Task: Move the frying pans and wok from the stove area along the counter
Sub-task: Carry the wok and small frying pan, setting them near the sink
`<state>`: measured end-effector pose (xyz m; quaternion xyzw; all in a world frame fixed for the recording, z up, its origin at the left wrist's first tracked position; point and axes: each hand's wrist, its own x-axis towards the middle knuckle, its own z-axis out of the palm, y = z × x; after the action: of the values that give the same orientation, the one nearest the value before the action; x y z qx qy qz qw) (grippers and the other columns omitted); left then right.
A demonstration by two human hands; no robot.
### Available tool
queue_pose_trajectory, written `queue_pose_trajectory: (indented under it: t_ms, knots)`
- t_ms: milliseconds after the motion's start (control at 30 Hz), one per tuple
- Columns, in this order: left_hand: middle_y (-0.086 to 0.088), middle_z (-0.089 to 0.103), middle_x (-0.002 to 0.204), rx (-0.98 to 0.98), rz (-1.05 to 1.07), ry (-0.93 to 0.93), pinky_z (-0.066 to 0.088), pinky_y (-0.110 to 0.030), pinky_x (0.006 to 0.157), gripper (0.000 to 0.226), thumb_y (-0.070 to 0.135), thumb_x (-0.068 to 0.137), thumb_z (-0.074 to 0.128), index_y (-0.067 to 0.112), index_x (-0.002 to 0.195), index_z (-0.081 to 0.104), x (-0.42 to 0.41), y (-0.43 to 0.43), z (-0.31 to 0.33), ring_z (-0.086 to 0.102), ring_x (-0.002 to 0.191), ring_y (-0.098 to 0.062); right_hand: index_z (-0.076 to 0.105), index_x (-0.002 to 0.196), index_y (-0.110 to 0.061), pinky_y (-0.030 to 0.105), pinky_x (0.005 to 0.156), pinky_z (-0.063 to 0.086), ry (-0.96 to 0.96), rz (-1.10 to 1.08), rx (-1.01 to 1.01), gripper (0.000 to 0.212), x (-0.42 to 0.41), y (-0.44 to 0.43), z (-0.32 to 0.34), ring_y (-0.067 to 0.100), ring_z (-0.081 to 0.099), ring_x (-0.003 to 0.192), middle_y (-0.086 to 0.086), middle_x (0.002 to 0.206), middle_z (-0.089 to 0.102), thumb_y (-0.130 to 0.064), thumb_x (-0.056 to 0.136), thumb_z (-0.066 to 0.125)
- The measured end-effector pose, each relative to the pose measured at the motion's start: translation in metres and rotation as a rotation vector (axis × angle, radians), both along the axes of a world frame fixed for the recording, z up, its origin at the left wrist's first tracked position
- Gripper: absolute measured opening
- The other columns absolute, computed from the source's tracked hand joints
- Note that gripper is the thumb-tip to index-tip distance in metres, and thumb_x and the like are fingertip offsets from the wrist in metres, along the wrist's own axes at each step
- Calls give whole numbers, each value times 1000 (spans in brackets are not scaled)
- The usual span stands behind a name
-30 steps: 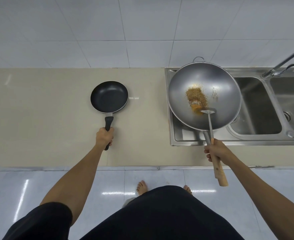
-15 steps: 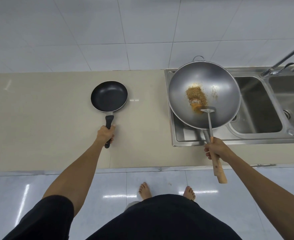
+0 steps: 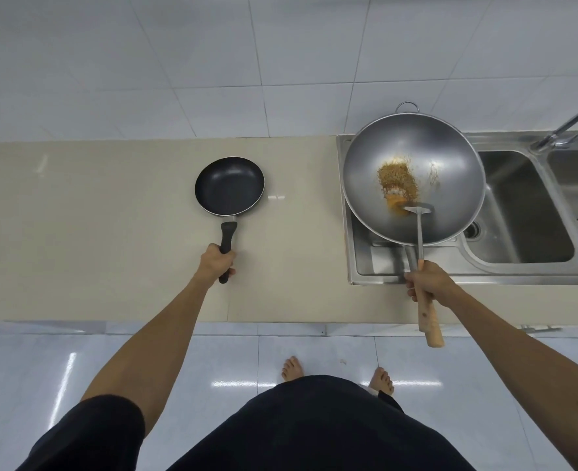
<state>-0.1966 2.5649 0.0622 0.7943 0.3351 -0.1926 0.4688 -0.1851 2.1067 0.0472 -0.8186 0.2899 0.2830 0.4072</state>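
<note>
A small black frying pan (image 3: 229,185) rests on the beige counter (image 3: 93,215), its black handle pointing toward me. My left hand (image 3: 216,261) is closed around that handle. To the right, a large steel wok (image 3: 443,171) holding brown-orange food scraps (image 3: 396,180) hangs over the left end of the sink unit. My right hand (image 3: 428,282) grips the wooden handle (image 3: 430,321) below the wok. A metal spatula (image 3: 416,210) lies inside the wok, and its shaft runs down into the same hand.
A steel double sink (image 3: 525,205) fills the right side, with a tap (image 3: 573,127) at the back. A white tiled wall rises behind the counter. Below the counter edge are a glossy tiled floor and my bare feet (image 3: 292,368).
Both hands keep their grips and the pan and wok hold nearly the same places. The view has shifted slightly and my feet have stepped apart.
</note>
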Motion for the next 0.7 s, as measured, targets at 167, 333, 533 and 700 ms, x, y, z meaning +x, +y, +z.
queue_pose_trajectory:
  t_ms: [167, 333, 533, 700]
  knots:
    - [-23, 59, 108, 24, -7, 17, 52, -36, 63, 38, 13, 99, 57, -7, 130, 46, -13, -5, 2, 62, 75, -32, 47, 121, -2, 42, 64, 58, -66, -21, -77, 34, -15, 5, -3, 30, 64, 69, 25, 100, 67, -17, 96, 66]
    - [-25, 59, 113, 81, -29, 37, 56, -47, 83, 41, 15, 98, 59, -7, 129, 44, -29, -9, -6, 60, 85, -33, 44, 123, 0, 50, 84, 58, -89, 0, -139, 44, -33, 10, -8, 43, 67, 97, 26, 109, 65, -22, 95, 68]
    - [-28, 62, 121, 146, -79, -12, 50, -41, 82, 43, 19, 98, 59, -6, 130, 45, -26, -4, 2, 59, 93, -33, 41, 126, 2, 41, 77, 45, -106, 41, -151, 57, -36, 7, -6, 33, 55, 94, 25, 117, 60, -32, 93, 72]
    - [-25, 57, 135, 232, -123, -34, 46, -39, 93, 63, 32, 98, 62, -6, 143, 38, -6, 8, 19, 57, 120, -37, 32, 146, 3, 45, 92, 46, -128, 69, -195, 85, -24, 0, 8, 45, 52, 125, 29, 141, 50, -48, 90, 72]
